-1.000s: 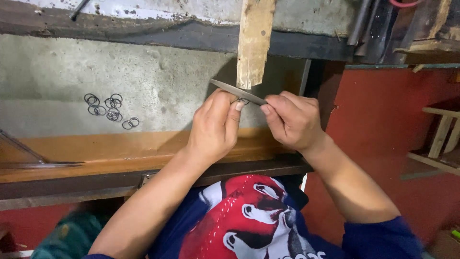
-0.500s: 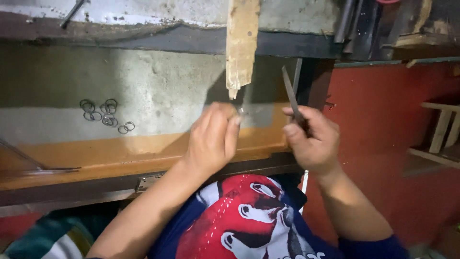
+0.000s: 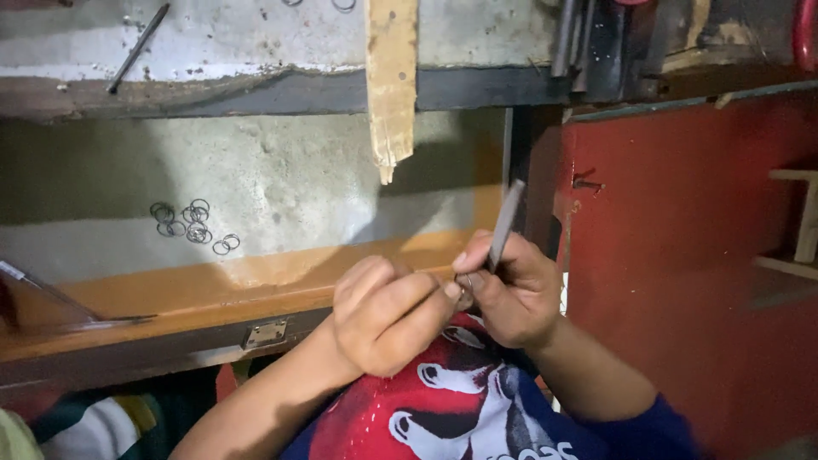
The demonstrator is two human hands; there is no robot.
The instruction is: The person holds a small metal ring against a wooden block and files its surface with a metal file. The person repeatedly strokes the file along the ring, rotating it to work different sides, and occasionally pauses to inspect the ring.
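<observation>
Held upright in the right hand (image 3: 511, 294): a thin grey metal file (image 3: 504, 226), fingers pinching its lower end. Left hand (image 3: 383, 315) curled, fingertips pressed together on a small ring (image 3: 465, 283), barely visible between both hands above the surface (image 3: 281, 281). Probably light, stiff, slippery; best pinched by the rim. More rings (image 3: 192, 223) lying loose, well apart.

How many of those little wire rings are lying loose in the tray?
About 9 rings, though overlaps make the count unsure: a tangled cluster of about seven on the grey tray floor, two more just to its right. The left hand may pinch another, mostly hidden.
</observation>
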